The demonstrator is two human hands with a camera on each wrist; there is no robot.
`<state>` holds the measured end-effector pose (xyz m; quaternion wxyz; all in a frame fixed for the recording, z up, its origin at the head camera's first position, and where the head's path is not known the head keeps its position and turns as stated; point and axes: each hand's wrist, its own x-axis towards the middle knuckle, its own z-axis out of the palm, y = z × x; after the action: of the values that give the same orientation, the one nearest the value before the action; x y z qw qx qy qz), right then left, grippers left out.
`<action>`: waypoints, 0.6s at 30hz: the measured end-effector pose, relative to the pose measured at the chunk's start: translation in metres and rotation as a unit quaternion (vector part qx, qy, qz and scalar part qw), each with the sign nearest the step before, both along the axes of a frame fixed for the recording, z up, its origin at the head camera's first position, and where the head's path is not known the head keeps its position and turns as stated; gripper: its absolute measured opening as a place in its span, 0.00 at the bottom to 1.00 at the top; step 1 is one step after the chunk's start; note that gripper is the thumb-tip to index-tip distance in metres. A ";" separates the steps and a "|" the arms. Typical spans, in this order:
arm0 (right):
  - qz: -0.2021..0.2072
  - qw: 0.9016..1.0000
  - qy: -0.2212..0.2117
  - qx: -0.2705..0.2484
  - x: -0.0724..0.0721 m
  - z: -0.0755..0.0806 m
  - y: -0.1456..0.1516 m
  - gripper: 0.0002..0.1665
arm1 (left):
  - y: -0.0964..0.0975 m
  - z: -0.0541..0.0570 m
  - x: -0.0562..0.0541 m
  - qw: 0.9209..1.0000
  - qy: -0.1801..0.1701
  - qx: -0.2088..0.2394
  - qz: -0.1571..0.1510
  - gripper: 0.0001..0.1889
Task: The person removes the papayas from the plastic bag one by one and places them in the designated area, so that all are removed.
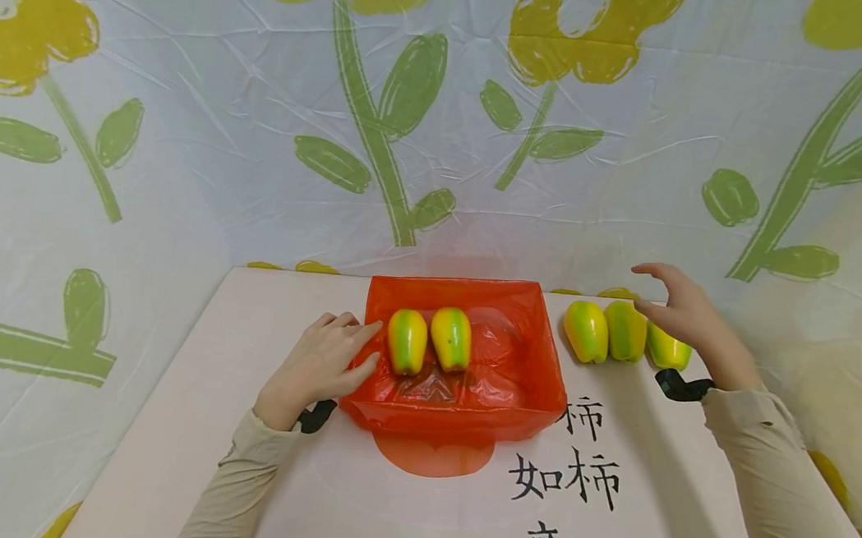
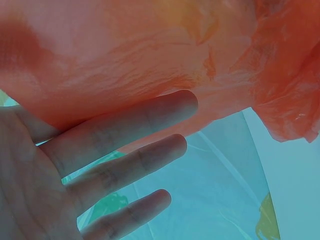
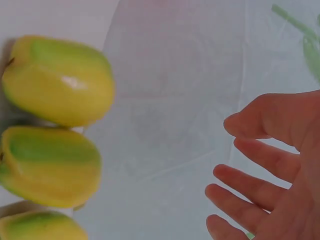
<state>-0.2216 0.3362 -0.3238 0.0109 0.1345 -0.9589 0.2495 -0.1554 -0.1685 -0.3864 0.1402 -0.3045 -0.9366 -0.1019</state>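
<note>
A red plastic bag (image 1: 436, 422), its mouth spread wide like a tray, stands on the table. Inside it two papaya-like yellow-green fruits (image 1: 408, 342) (image 1: 451, 338) lie side by side. My left hand (image 1: 322, 361) is at the bag's left wall, its fingers (image 2: 130, 117) straight against the red film in the left wrist view. To the right of the bag, three more such fruits (image 1: 586, 332) (image 1: 625, 332) (image 1: 668, 347) sit in a row. Above the rightmost one hovers my right hand (image 1: 683, 313), thumb and fingers apart, holding nothing; the right wrist view shows a gap between hand and fruits (image 3: 60, 80).
The pale table (image 1: 415, 523) bears black Chinese characters (image 1: 566, 479) in front of and right of the bag. A white curtain (image 1: 258, 184) with printed flowers hangs behind the table and on both sides. A flap of the bag (image 1: 434, 457) lies toward the front.
</note>
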 end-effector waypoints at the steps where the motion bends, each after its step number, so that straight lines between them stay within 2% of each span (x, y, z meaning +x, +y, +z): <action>1: 0.002 1.000 0.007 -0.001 0.001 0.002 -0.004 0.30 | 0.000 0.000 0.000 1.000 -0.001 0.000 0.000 0.24; 9: 0.012 0.998 0.056 -0.014 0.009 0.017 -0.035 0.28 | 0.000 0.001 0.000 1.000 -0.002 -0.002 0.001 0.24; 18: 0.036 0.996 0.078 -0.040 0.014 0.028 -0.065 0.26 | 0.000 0.000 0.000 1.000 -0.001 -0.001 0.001 0.24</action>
<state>-0.2080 0.2713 -0.2957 0.0821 0.1876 -0.9390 0.2762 -0.1551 -0.1685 -0.3863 0.1392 -0.3036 -0.9372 -0.1010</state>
